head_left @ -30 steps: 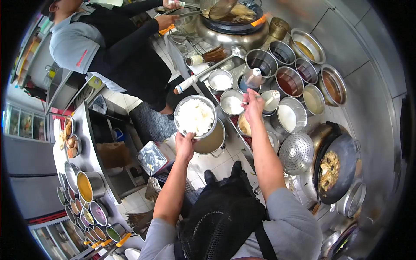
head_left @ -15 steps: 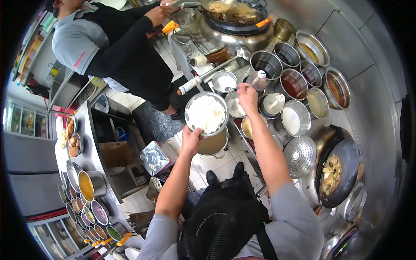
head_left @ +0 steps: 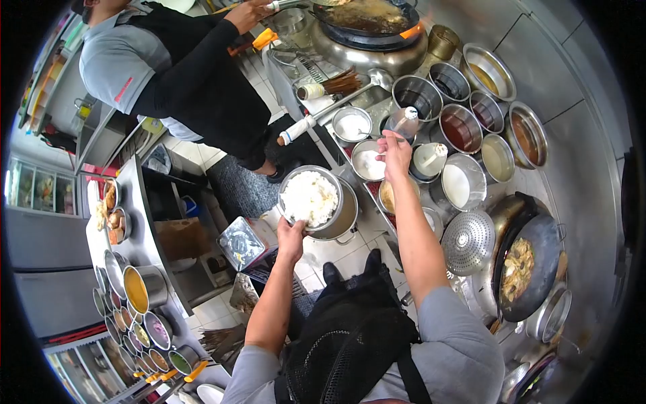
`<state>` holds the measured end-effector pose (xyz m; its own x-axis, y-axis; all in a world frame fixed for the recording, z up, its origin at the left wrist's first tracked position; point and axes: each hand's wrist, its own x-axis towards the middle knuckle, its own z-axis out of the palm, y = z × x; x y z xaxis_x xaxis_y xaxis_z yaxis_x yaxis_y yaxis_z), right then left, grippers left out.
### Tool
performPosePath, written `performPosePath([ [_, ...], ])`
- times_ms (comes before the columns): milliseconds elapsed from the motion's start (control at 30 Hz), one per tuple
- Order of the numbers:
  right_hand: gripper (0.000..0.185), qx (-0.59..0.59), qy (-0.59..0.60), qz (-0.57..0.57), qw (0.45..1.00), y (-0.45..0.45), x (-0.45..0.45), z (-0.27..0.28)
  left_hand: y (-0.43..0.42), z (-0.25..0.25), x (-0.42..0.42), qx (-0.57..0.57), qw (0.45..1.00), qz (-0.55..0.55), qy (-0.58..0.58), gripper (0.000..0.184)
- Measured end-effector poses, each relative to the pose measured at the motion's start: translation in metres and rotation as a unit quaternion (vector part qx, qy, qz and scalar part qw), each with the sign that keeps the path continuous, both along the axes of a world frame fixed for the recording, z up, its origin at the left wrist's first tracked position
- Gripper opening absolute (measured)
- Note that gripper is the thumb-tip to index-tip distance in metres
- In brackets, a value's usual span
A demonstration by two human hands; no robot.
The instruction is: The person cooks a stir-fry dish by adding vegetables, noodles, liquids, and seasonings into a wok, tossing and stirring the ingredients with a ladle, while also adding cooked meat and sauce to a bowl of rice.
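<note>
My left hand [head_left: 291, 237] grips the near rim of a round metal bowl [head_left: 340, 195], held out over a large pot [head_left: 348, 214] on the floor. White cooked rice [head_left: 309, 198] fills much of the bowl. My right hand [head_left: 396, 155] is closed, its fingers at the right edge of a metal tub of white powder [head_left: 367, 161]. What those fingers hold, if anything, I cannot make out. Just behind them stands a squeeze bottle [head_left: 405, 121] with a white tip. Another tub of white powder [head_left: 351, 124] sits farther back.
Several metal pots of sauce, one with dark red sauce [head_left: 461, 126], line the right counter. A wok [head_left: 535, 269] with cooked food and a perforated strainer [head_left: 469, 242] are nearer me. A co-worker [head_left: 195, 94] stands at another wok [head_left: 367, 17]. Ingredient pots [head_left: 143, 288] fill the left counter.
The rice bowl in my left hand has moved slightly left and down. My right hand has shifted a little right and down, beside the powder tub. The co-worker's hands have moved.
</note>
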<state>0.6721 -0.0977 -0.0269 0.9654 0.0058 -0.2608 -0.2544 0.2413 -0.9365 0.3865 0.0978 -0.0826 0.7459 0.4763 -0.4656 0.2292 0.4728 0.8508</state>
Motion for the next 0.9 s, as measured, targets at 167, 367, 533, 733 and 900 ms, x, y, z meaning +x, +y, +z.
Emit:
performPosePath([
  [167,0.030,-0.001,-0.029,-0.031,0.999,-0.011,-0.006,0.002,0.000,0.014,0.011,0.014,1.000,0.002,-0.013,0.041],
  [367,0.030,0.048,-0.007,-0.051,0.998,-0.014,-0.008,-0.003,-0.004,0.026,0.019,0.008,1.000,0.022,-0.015,0.042],
  [533,0.029,0.088,0.000,-0.049,0.995,-0.021,-0.012,-0.006,-0.002,0.022,0.029,0.007,0.999,0.026,-0.024,0.041],
  [733,0.030,0.131,-0.014,-0.030,0.991,-0.032,-0.022,0.014,-0.005,0.029,0.055,0.011,0.998,0.025,-0.051,0.040],
  [900,0.030,0.103,-0.018,-0.030,0.994,-0.031,-0.016,0.007,-0.010,0.034,0.068,0.016,0.998,0.015,-0.051,0.042],
])
